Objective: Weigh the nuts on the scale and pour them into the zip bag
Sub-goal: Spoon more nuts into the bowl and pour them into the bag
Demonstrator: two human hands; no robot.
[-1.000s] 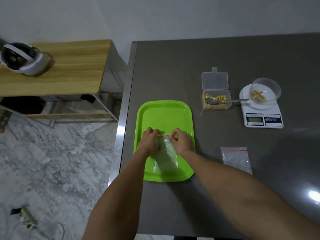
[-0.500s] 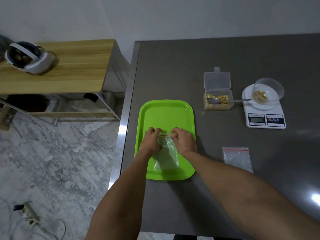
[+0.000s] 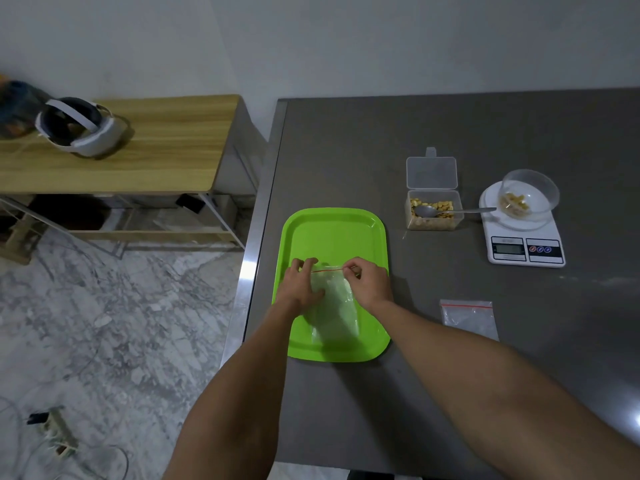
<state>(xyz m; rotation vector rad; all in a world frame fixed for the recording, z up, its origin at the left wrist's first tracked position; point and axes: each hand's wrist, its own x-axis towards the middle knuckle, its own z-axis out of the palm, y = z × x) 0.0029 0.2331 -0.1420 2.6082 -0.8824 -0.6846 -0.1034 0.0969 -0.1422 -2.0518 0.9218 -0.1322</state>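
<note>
A clear zip bag [image 3: 335,306] with a red seal line lies on the green tray [image 3: 337,233]. My left hand [image 3: 300,285] pinches the bag's top left corner and my right hand [image 3: 367,284] pinches its top right corner. To the right, a white scale [image 3: 524,242] carries a clear bowl [image 3: 530,192] with a few nuts in it. An open plastic box of nuts [image 3: 434,213] stands left of the scale, with a metal spoon [image 3: 450,211] lying across it.
A second zip bag [image 3: 469,317] lies flat on the grey table, right of my right forearm. The table's metal edge runs just left of the tray. A wooden side table [image 3: 156,150] with a white headset [image 3: 79,128] stands to the left.
Both hands stay at the bag's top edge on the tray; the fingers have shifted slightly along the red seal. The view has drifted a little.
</note>
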